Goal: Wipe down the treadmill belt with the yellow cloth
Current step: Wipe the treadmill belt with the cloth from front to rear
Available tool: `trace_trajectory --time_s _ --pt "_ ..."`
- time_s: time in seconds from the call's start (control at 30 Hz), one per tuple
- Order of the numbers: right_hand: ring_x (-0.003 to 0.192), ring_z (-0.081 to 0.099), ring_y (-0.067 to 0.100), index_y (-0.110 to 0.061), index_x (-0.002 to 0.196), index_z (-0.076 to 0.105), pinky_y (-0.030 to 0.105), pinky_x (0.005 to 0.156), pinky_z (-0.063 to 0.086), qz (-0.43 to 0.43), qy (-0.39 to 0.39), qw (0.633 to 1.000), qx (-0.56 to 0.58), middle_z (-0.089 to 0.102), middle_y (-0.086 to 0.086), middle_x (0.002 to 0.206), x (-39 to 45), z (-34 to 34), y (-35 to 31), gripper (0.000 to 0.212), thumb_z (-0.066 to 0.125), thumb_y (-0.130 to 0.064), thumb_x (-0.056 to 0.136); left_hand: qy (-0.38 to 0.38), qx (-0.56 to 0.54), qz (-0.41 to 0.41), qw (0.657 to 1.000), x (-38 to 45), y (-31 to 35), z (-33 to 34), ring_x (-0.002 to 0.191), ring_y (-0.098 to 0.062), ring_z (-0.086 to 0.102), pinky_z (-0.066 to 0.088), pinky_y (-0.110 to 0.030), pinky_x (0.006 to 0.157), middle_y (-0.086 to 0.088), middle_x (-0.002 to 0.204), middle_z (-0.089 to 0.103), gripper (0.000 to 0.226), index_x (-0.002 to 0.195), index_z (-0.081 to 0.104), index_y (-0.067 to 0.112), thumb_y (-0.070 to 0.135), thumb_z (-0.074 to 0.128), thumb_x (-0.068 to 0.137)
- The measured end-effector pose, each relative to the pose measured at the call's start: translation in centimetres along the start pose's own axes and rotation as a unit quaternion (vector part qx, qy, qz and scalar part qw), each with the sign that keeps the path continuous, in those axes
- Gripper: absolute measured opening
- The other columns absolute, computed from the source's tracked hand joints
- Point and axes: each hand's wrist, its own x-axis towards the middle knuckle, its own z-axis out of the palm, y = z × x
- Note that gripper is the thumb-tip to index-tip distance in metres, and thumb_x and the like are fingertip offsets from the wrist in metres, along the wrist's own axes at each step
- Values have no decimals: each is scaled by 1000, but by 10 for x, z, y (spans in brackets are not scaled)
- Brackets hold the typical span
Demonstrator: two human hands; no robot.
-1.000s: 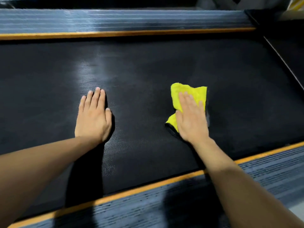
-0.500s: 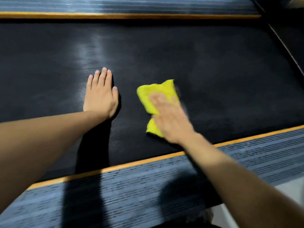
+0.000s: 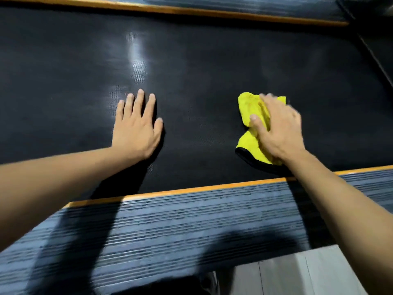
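The black treadmill belt [image 3: 202, 67] fills the upper part of the head view. A crumpled yellow cloth [image 3: 247, 107] with a dark hem lies on the belt at the right, close to the near edge. My right hand [image 3: 278, 130] presses flat on top of the cloth, fingers spread and slightly blurred, and covers its right part. My left hand [image 3: 136, 128] rests palm down on the belt to the left, fingers straight, holding nothing. About a hand's width and more of bare belt lies between the two hands.
A ribbed grey side rail [image 3: 191, 226] with an orange strip [image 3: 180, 191] runs along the near edge of the belt. A matching rail with an orange strip [image 3: 191, 11] borders the far edge. Pale floor [image 3: 297, 273] shows at the bottom right.
My right hand has slid the yellow cloth to the right across the belt, away from the left hand, after a sweep to the left. The left hand stays planted.
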Motion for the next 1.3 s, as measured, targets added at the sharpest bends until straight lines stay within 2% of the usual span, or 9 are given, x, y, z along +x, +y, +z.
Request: trace_trajectory --time_s 0.1,0.2,0.33,0.5,0.63,0.9,1.03,1.2,1.3 --pt "153 7 16 -23 158 13 49 124 2 14 -61 997 -35 16 2 165 2 22 2 72 21 -63 99 1 30 -12 999 -1 1 9 153 -35 14 7 -50 125 -15 167 17 67 159 19 16 47 23 100" --pt "153 0 15 -21 159 9 51 123 -3 7 -63 996 -55 7 1 167 -3 30 -1 75 13 -65 98 -4 31 -27 999 1 5 12 154 -33 11 5 -50 125 -12 168 15 65 159 16 18 47 23 102" --pt "154 4 19 -16 158 12 53 123 -1 -39 -61 994 -82 8 5 167 -9 37 -39 79 16 -65 97 -12 28 -31 999 0 5 10 156 -31 5 2 -48 126 -9 169 9 64 160 11 20 46 20 103" --pt "153 13 20 -18 157 22 53 122 3 -131 -41 990 -16 18 5 165 -22 67 -155 71 28 -56 97 -2 24 -26 999 2 3 11 155 -30 11 6 -47 126 -8 168 14 61 160 17 21 40 21 102" --pt "152 14 18 -29 157 23 50 123 4 -135 -50 990 -14 19 2 165 -24 63 -154 61 30 -48 99 1 6 -10 1000 0 0 7 154 -32 14 7 -47 125 -9 167 18 60 159 21 19 35 22 102" --pt "151 19 26 -22 156 24 56 121 10 104 -28 989 -99 22 9 164 -24 30 -10 58 28 -43 103 -11 -5 6 1000 -6 -2 1 154 -34 15 8 -48 126 -12 167 19 62 159 21 17 39 16 101" --pt "153 8 26 -15 158 15 52 122 1 152 -42 987 -28 13 10 165 -23 35 -23 66 27 -48 103 -22 5 -15 1000 -4 0 2 155 -33 11 7 -48 126 -11 168 15 61 160 18 18 40 17 103" --pt "150 23 29 -11 155 26 52 121 11 -30 -44 999 3 26 14 161 -25 49 -115 63 30 -39 100 -22 1 -15 1000 -3 1 1 154 -34 15 10 -49 125 -11 167 18 65 159 21 17 41 10 100" --pt "152 15 21 -15 156 24 46 123 7 -141 -60 988 30 22 6 164 -32 65 -183 59 36 -33 102 -23 -22 -14 999 -3 -2 0 154 -33 17 11 -49 125 -12 166 21 66 158 25 13 38 7 99"
